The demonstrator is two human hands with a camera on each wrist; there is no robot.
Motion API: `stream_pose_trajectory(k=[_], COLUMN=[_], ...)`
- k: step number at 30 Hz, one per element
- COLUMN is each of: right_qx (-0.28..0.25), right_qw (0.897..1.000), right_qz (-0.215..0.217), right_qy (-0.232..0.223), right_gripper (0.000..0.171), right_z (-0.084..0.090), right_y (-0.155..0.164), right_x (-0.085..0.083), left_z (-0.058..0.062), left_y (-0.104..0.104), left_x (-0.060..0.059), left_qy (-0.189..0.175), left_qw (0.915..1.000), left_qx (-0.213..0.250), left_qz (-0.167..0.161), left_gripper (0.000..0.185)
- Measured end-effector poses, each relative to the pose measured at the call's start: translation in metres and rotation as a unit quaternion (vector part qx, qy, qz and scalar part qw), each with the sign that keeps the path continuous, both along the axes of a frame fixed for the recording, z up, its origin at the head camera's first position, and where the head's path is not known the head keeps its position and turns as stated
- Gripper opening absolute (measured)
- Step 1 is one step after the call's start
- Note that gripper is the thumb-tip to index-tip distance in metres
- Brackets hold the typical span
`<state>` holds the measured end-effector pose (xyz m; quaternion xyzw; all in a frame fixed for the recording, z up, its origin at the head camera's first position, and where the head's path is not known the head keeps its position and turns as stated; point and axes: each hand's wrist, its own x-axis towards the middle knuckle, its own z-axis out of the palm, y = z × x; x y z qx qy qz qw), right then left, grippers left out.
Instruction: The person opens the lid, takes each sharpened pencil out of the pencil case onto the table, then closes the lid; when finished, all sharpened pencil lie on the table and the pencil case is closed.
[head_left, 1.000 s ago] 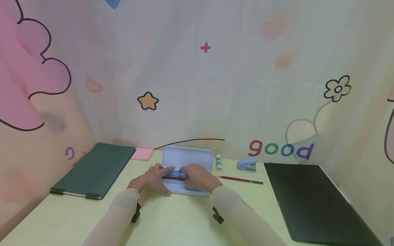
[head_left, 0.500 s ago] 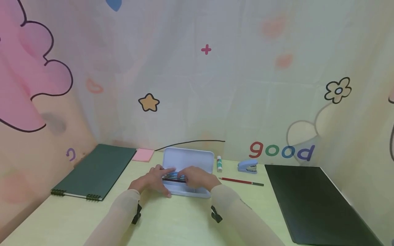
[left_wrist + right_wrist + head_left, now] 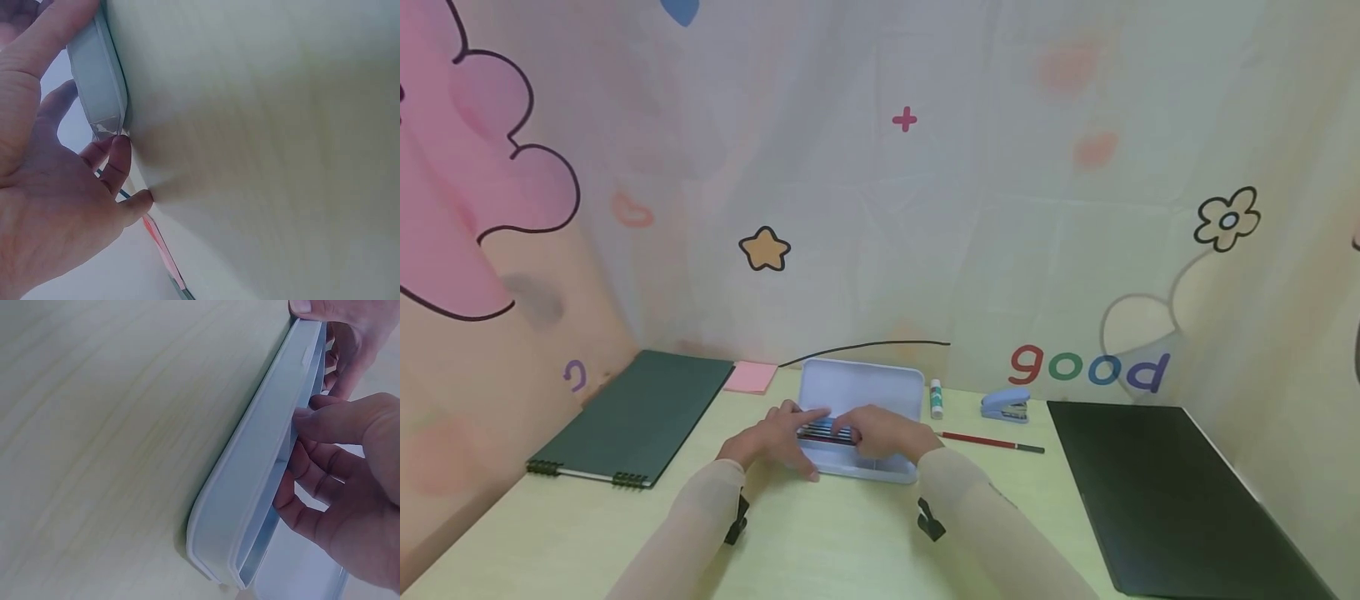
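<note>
Right in the middle of the pale wood bench (image 3: 820, 542) sits an open light-blue pencil case (image 3: 859, 392), lid propped up toward the back, with both hands working in its tray. Left hand (image 3: 775, 437) is on the case's left end: thumb along the near outer wall, the other fingers (image 3: 119, 159) loosely bent with tips on the bench beside the corner, index stretched over the pencils (image 3: 827, 433) lying in the tray. So it's steadying the case and touching the pencils more than clamping anything. Right hand (image 3: 883, 433) covers the right half of the tray, fingers (image 3: 325, 425) curled over the rim and down inside. From the right wrist view they're bent into the case, but I honestly can't tell whether they're pinching a pencil or just resting on them.

Other stuff around: a loose red pencil (image 3: 992, 442) lies on the bench just right of the case, a glue stick (image 3: 936, 398) stands upright near the case's back right corner, and a blue stapler (image 3: 1004, 404) is a bit further right. Dark green spiral notebook (image 3: 632, 417) off to the left with a pink sticky pad (image 3: 751, 377) behind it, and a black folder (image 3: 1165, 492) over on the right.
</note>
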<state>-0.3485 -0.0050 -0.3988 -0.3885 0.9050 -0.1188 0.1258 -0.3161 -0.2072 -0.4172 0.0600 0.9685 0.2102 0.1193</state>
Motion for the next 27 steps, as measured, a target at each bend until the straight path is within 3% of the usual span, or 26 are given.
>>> stream_pose_trajectory(k=[22, 27], right_qx=[-0.003, -0.001], right_qw=[0.998, 0.998], right_qz=[-0.024, -0.011], right_qy=[-0.056, -0.057], right_gripper=[0.051, 0.047], right_z=[0.001, 0.005], right_y=[-0.001, 0.0], right_x=[-0.012, -0.01], left_z=[0.001, 0.0], left_y=[-0.002, -0.001], left_x=[0.0, 0.0], left_qy=[-0.001, -0.006], left_qw=[1.0, 0.9999], left_qx=[0.004, 0.004], left_qz=[0.001, 0.008], left_gripper=[0.098, 0.098])
